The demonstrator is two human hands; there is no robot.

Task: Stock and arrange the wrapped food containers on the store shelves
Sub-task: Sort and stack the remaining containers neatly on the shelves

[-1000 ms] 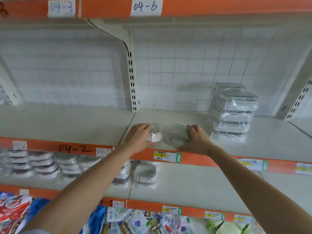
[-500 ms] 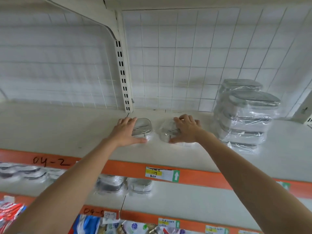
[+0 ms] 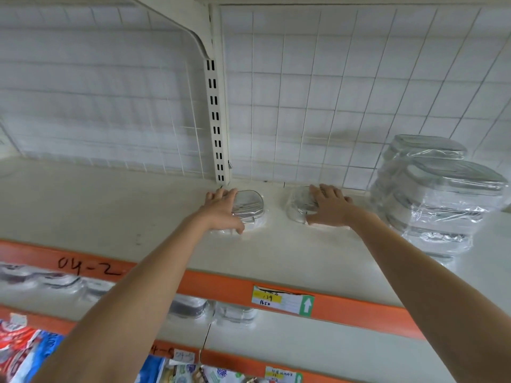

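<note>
Packets (image 3: 25,352) crowd the nearest tier. On the shelf (image 3: 110,214) above, left hand (image 3: 221,208) and right hand (image 3: 330,207), each flat on a container (image 3: 250,205), have pushed both deeper toward the back grid (image 3: 304,92), beside the stack (image 3: 437,194); placement looks nearly finished.

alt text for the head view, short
Two bare hands, left and right, each press a small clear-wrapped food container deep on a white shelf. A stack of larger wrapped containers stands right of them.
</note>
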